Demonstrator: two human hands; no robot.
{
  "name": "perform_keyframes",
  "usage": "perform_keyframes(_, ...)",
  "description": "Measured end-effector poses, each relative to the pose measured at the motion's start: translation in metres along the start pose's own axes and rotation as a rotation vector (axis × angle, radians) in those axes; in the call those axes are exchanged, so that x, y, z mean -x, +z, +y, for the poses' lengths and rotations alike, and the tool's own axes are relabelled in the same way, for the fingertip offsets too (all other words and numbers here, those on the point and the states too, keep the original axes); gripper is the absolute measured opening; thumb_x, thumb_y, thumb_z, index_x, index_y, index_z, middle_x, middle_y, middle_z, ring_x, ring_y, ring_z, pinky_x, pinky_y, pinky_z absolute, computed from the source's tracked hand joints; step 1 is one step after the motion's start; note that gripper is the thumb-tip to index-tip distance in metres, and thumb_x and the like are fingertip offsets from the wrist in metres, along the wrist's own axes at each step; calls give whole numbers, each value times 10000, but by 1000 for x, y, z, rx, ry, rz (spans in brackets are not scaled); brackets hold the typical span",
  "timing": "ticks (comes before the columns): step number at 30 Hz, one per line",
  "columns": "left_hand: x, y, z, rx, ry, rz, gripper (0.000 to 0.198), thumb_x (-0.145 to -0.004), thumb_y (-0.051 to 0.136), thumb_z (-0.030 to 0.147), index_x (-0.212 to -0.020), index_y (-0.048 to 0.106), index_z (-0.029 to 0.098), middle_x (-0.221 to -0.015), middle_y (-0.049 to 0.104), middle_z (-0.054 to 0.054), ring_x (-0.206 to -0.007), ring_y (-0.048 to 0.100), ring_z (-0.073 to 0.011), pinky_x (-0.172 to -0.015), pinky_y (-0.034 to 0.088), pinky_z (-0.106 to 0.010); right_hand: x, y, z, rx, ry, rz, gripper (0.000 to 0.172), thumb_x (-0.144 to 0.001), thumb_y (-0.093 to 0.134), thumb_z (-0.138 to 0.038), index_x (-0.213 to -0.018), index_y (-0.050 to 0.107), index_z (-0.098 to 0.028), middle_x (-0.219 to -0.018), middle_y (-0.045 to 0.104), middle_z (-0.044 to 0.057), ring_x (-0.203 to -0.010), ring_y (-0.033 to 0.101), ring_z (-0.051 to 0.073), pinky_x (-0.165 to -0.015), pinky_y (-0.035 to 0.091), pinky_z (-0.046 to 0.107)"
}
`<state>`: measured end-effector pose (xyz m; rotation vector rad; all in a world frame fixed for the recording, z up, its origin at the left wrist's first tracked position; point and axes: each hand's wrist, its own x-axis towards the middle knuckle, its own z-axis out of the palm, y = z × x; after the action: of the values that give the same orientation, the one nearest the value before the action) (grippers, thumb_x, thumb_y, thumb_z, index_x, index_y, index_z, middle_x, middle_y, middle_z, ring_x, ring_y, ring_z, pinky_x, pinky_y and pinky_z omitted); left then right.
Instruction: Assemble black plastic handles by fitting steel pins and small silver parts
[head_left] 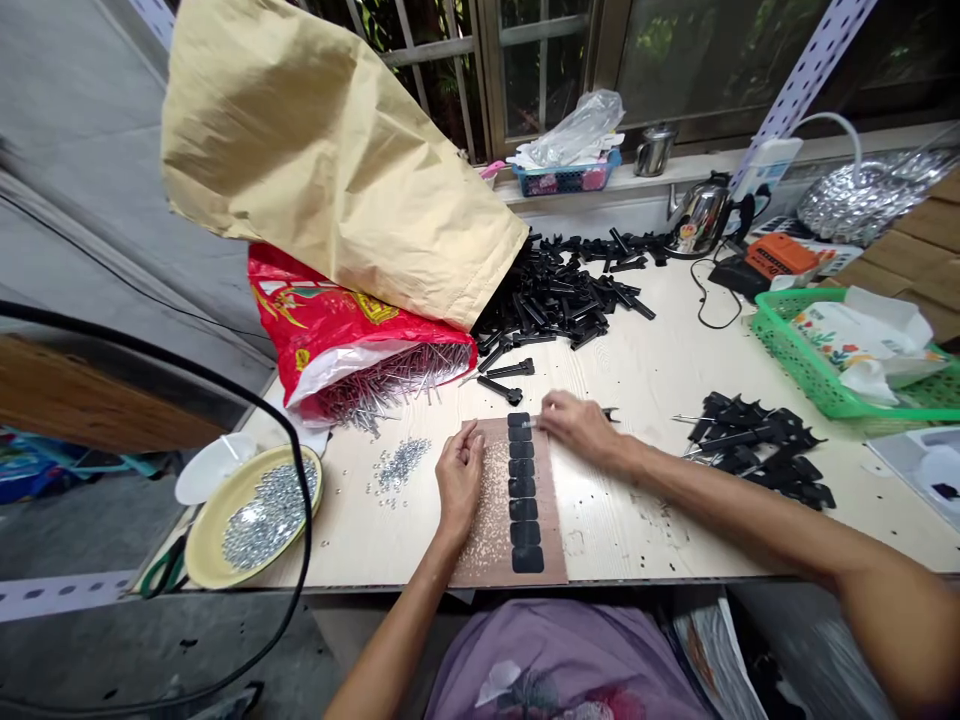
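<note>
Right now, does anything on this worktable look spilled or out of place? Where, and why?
Yes. Small silver pieces lie loose on the table, right of the yellow bowl holding similar ones, so they could be spilled. Behind them, thin metal pins poke out of the red bag onto the table.

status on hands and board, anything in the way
Left hand at left edge of brown board; right hand, blurred, near its upper right corner. Black pads in a column on it. Black cable crosses before yellow bowl, apart from hands.
</note>
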<state>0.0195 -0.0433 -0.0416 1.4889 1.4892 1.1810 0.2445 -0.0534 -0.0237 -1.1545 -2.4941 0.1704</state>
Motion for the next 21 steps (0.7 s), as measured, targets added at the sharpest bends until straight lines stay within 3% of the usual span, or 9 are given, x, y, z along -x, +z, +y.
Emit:
perform_keyframes(2, 0, 0, 0, -8, 3, 2, 398, -846, 545, 397, -1175, 610, 183, -1089, 643, -96, -913, 614, -174, -826, 471, -299, -3, 6, 2, 5, 17, 44, 352, -982, 271, -204, -871, 597, -131, -784, 567, 39, -712, 483, 113, -515, 423, 211)
perform_keyframes(5, 0, 1, 0, -28, -10, -3, 399, -849, 540, 400, -1178, 607, 182, -1050, 655, -93, -866, 621, -171, -787, 484, -297, 9, 18, -5, -62, -253, -66, 335, -975, 287, -162, -882, 608, -184, -714, 559, -13, -655, 463, 96, -520, 428, 207)
perform_keyframes(10, 0, 2, 3, -33, -7, 1, 389, -842, 552, 399, -1166, 617, 193, -1083, 651, -95, -883, 625, -176, -798, 485, -300, -1, 7, 26, -93, 19, 77, 272, -968, 389, -279, -924, 628, -158, -830, 594, 35, -761, 501, 120, -577, 425, 228)
perform_keyframes(13, 0, 2, 3, -13, -12, 6, 394, -842, 552, 398, -1172, 613, 193, -1120, 639, -102, -902, 623, -180, -812, 480, -302, -18, -1, 39, -73, 53, 88, 283, -962, 407, -306, -910, 637, -150, -839, 597, 49, -779, 504, 134, -572, 407, 233)
perform_keyframes(15, 0, 1, 2, -24, -16, 3, 402, -842, 550, 402, -1182, 608, 195, -1083, 648, -95, -851, 620, -169, -782, 481, -295, -18, 3, 28, -72, 41, 62, 309, -971, 375, -269, -853, 633, -148, -793, 587, 41, -741, 494, 126, -547, 394, 225)
perform_keyframes(19, 0, 1, 0, -50, -19, -1, 406, -846, 541, 411, -1185, 604, 194, -947, 659, -66, -738, 591, -145, -707, 473, -273, 3, 15, -6, -105, -189, -82, 327, -972, 332, -189, -836, 629, -180, -744, 586, 9, -708, 485, 116, -545, 394, 232)
perform_keyframes(21, 0, 0, 0, -50, -22, 3, 402, -848, 538, 411, -1182, 605, 197, -937, 657, -61, -730, 585, -142, -698, 469, -267, 18, 4, -1, -107, -147, -73, 303, -970, 359, -221, -871, 642, -183, -772, 607, 13, -712, 507, 114, -546, 403, 232)
